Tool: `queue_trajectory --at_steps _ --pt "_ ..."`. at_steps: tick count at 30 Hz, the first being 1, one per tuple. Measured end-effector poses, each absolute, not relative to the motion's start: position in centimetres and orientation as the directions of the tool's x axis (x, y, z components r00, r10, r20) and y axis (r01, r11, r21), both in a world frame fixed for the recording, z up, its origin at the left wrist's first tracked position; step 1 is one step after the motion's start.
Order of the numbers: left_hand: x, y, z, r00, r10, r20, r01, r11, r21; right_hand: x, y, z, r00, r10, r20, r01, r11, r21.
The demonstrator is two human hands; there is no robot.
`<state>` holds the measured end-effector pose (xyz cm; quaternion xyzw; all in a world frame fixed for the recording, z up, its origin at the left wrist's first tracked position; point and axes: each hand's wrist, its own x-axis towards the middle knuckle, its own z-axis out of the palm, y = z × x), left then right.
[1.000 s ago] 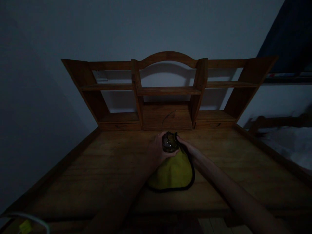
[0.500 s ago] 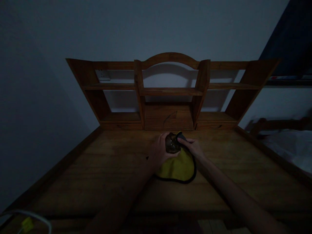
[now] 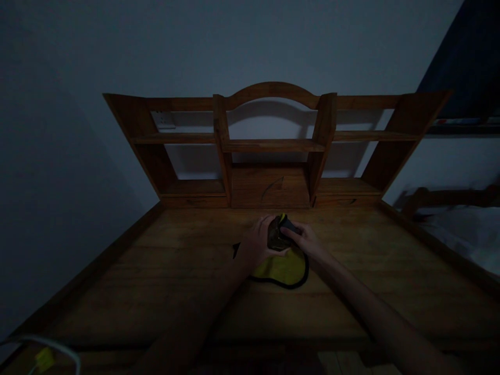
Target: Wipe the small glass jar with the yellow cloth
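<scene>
In a dim room, a person's bare hands work close together at the middle of a pale wooden desk (image 3: 156, 276) with dark raised sides. At its far side, against a bluish-white wall (image 3: 250, 41), stands a brown wooden shelf unit (image 3: 269, 146) with an arched centre.

The left hand (image 3: 255, 242) is clamped around a dark brown, shiny, rounded object (image 3: 274, 237), fingers curled over its far left side and thumb along its near side. It is too dark to tell what the object is. The right hand (image 3: 310, 242) pinches a yellow cloth with black edging and a grey reverse (image 3: 281, 268), its thumb flat on the grey side; its other fingers are mostly hidden. The cloth spreads beneath and to the near side of the object, a black corner poking out left of the left wrist.

The step in hand appears to be wiping the object with the folded cloth. Continuing would call for a steady left grip and light thumb pressure from the right.

A second ago, the right hand held the cloth's edge beside the object, whose shiny top showed; now the grey fold covers its right part. Less yellow shows, and the cloth's near edge lies farther from the desk's near edge.
</scene>
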<state>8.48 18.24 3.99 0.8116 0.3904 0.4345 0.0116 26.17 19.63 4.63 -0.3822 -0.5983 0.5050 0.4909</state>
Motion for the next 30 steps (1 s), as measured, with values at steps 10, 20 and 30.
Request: queue_trajectory --at_steps 10,20,30 --pt "8.63 18.4 4.03 0.42 0.621 0.662 0.64 -0.72 0.269 26.22 19.71 4.66 -0.172 0.958 0.23 0.136 0.254 -0.958" --pt "8.88 18.47 3.9 0.372 0.646 0.667 0.648 -0.695 0.312 26.59 19.72 4.28 -0.092 0.946 0.312 0.33 0.325 -0.886" --pt "8.66 18.56 4.18 0.201 0.623 0.756 0.624 -0.676 0.391 26.14 19.37 4.83 -0.082 0.977 0.198 -0.017 0.197 -0.98"
